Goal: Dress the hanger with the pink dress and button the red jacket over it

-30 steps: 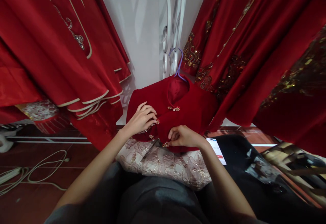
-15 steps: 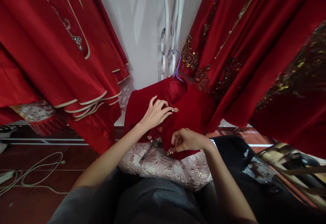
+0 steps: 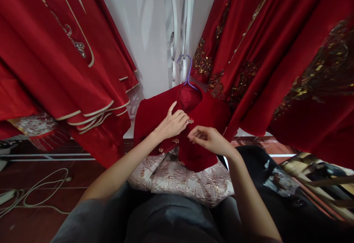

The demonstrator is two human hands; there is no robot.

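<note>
A red jacket point(image 3: 157, 114) with jewelled flower-shaped buttons hangs on a purple hanger point(image 3: 189, 69) in front of me. My left hand point(image 3: 174, 123) lies on its upper front, index finger raised and the other fingers closed at the top jewelled button point(image 3: 190, 121). Just to the right, my right hand point(image 3: 207, 138) is over the jacket front, its fingers bent in towards the thumb; whatever may be between the tips is hidden. Lower down are more jewelled buttons: one point(image 3: 176, 141) at the middle, another point(image 3: 161, 150) at left, and a third point(image 3: 181, 163) near the hem.
Long red garments point(image 3: 91, 69) with pale trim hang at left, and red embroidered ones point(image 3: 265, 73) at right. A pale brocade cloth point(image 3: 179, 180) covers my lap. A white cable point(image 3: 41, 176) lies on the tiled floor. At right, a clear plastic bag point(image 3: 280, 184) rests on a black surface.
My right hand has moved up from the lower button near the hem to beside my left hand. My left hand has stayed at the top button, and its index finger has lifted.
</note>
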